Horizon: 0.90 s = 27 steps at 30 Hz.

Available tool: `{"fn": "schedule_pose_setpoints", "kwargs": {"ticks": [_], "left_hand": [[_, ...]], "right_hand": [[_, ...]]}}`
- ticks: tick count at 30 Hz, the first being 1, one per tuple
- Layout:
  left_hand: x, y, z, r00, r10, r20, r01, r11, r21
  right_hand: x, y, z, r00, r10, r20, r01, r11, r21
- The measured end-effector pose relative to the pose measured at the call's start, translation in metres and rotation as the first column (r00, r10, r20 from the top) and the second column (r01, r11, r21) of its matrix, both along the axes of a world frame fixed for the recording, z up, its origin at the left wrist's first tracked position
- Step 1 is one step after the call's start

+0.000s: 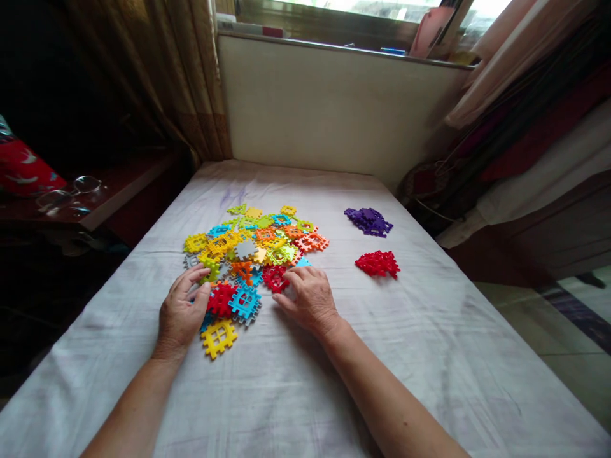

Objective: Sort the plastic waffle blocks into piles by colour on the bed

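Head view: both forearms reach forward from the lower edge onto a bed (pixel 429 356) covered with a white sheet.

Left hand (pixel 184 312): palm down, wrist straight, at the near left edge of the mixed pile (pixel 252 245) of coloured plastic pieces. Fingers are loosely bent and spread, with the tips on a green piece (pixel 210 275). The thumb lies against a red piece (pixel 220 299). Nothing is lifted and no closed grip is seen.

Right hand (pixel 310 296): palm down, forearm angled in from the lower right, at the near right edge of the same pile. Fingers are extended and slack, and the fingertips touch a second red piece (pixel 275 278). The thumb points left along the sheet. The piece lies flat and is not gripped.

Between the hands lies a blue piece (pixel 245 302). A yellow piece (pixel 218 337) lies just beside the left hand, nearest the viewer.

A red pile (pixel 378 263) sits apart, to the right of the right hand. A purple pile (pixel 368 221) lies beyond it, nearer the wall.

Glasses (pixel 71 191) rest on a dark side shelf (pixel 114 197) at left.
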<state>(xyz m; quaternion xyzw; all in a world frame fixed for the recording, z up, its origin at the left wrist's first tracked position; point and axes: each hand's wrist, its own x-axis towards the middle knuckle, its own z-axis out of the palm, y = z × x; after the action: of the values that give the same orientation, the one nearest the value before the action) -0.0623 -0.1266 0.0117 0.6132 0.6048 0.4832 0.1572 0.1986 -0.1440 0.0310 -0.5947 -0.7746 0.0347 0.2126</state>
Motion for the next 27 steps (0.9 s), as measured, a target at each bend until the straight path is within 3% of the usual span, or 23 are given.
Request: {"fn": "schedule_pose_setpoints", "kwargs": {"ticks": [4, 8, 10, 13, 18, 22, 27], "left_hand": [[0.000, 0.000, -0.002, 1.000, 0.002, -0.001, -0.002, 1.000, 0.001], [-0.001, 0.001, -0.004, 1.000, 0.000, 0.001, 0.000, 1.000, -0.006], [-0.002, 0.001, -0.004, 1.000, -0.001, -0.001, 0.001, 1.000, -0.005], [-0.002, 0.001, -0.004, 1.000, -0.004, -0.003, 0.004, 1.000, -0.005], [-0.001, 0.002, -0.005, 1.000, 0.002, -0.001, -0.002, 1.000, -0.009], [-0.001, 0.002, -0.005, 1.000, 0.002, -0.001, -0.002, 1.000, -0.009], [-0.002, 0.002, -0.004, 1.000, -0.005, -0.005, 0.005, 1.000, -0.002]], "right_hand": [[-0.007, 0.003, 0.000, 0.998, -0.031, 0.056, 0.033, 0.999, -0.043], [0.000, 0.001, -0.001, 0.999, -0.035, 0.041, 0.035, 0.999, 0.003], [0.014, 0.001, 0.000, 0.998, -0.066, 0.015, 0.065, 0.996, 0.068], [0.051, 0.006, 0.002, 0.977, -0.215, 0.005, 0.211, 0.964, 0.160], [0.124, 0.021, 0.013, 0.850, -0.497, 0.176, 0.485, 0.868, 0.107], [0.149, 0.025, 0.018, 0.778, -0.544, 0.314, 0.564, 0.825, 0.031], [0.154, 0.023, 0.015, 0.754, -0.562, 0.340, 0.583, 0.811, 0.047]]}}
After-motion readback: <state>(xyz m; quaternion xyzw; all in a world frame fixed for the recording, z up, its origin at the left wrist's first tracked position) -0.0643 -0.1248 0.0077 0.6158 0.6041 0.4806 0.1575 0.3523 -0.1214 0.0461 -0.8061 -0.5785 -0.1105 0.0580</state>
